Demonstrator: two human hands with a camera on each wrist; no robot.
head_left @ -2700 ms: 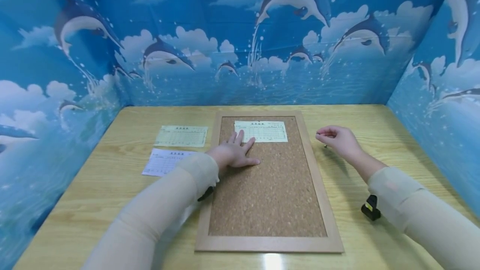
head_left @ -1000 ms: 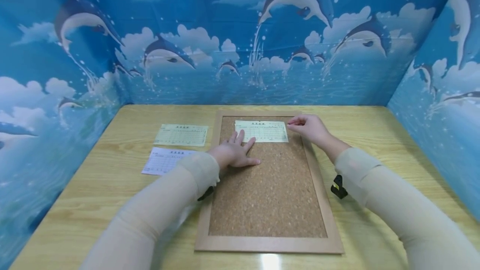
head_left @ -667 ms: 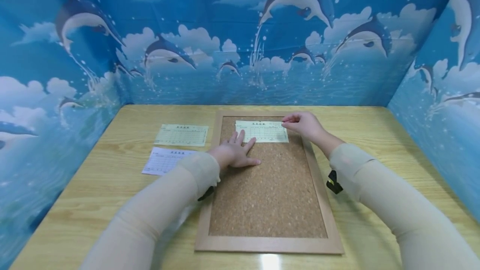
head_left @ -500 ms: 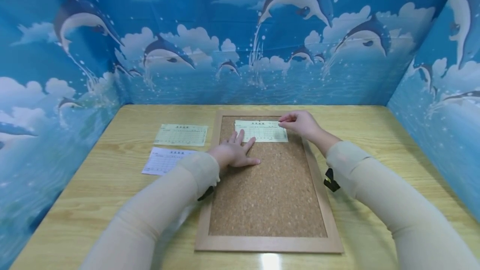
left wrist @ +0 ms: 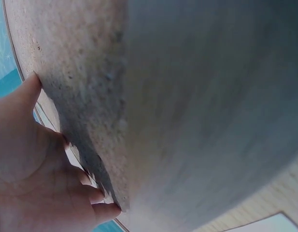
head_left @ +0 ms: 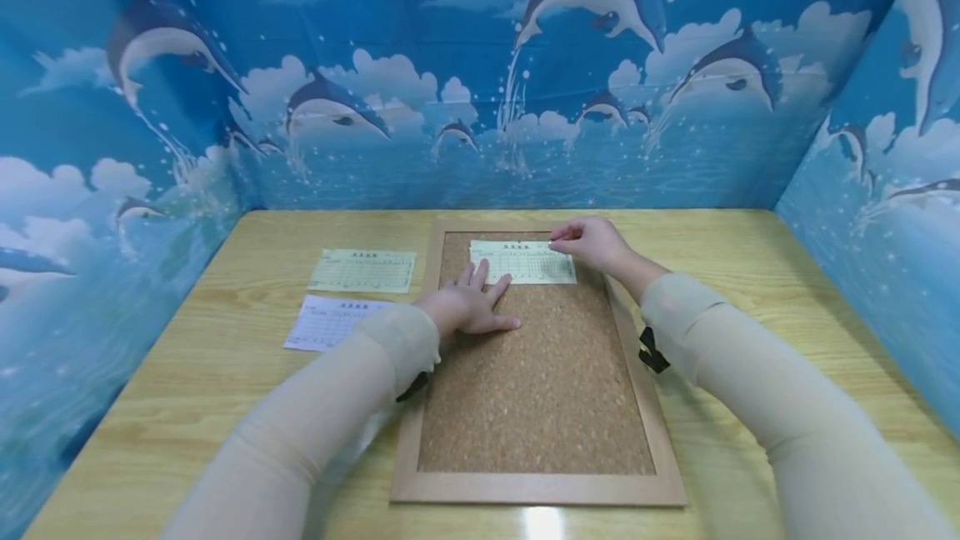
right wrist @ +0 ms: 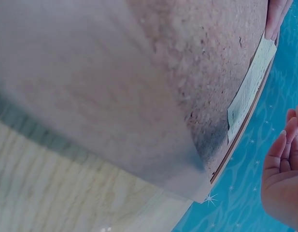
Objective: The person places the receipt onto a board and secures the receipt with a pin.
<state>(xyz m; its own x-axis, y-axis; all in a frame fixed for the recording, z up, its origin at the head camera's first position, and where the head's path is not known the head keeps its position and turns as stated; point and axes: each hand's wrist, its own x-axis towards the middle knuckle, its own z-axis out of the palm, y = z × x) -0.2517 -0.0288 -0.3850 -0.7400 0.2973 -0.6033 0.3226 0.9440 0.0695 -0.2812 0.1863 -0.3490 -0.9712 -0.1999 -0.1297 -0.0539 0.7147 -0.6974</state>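
A framed corkboard (head_left: pixel 540 390) lies flat on the wooden table. Near its far edge is a pale yellow printed slip (head_left: pixel 525 269), with a small dark tack head (head_left: pixel 518 242) at its top edge. My left hand (head_left: pixel 472 308) is spread on the cork, its fingertips resting on the slip's lower left part. At the slip's upper right, my right hand (head_left: pixel 596 245) pinches a tiny thumbtack between thumb and forefinger, mostly hidden by the fingertips. In the right wrist view the right hand (right wrist: pixel 286 179) shows with curled fingers, beside the slip (right wrist: pixel 250 89).
Left of the board, a second yellow slip (head_left: pixel 363 271) and a lilac slip (head_left: pixel 333 323) lie on the table (head_left: pixel 187 357); my left sleeve covers part of the lilac one. A dolphin-print curtain (head_left: pixel 480 107) encloses the back and sides.
My right hand has come left from the table beside the board to the slip's upper right, and in the last second has edged further left along its top. The left hand has stayed put.
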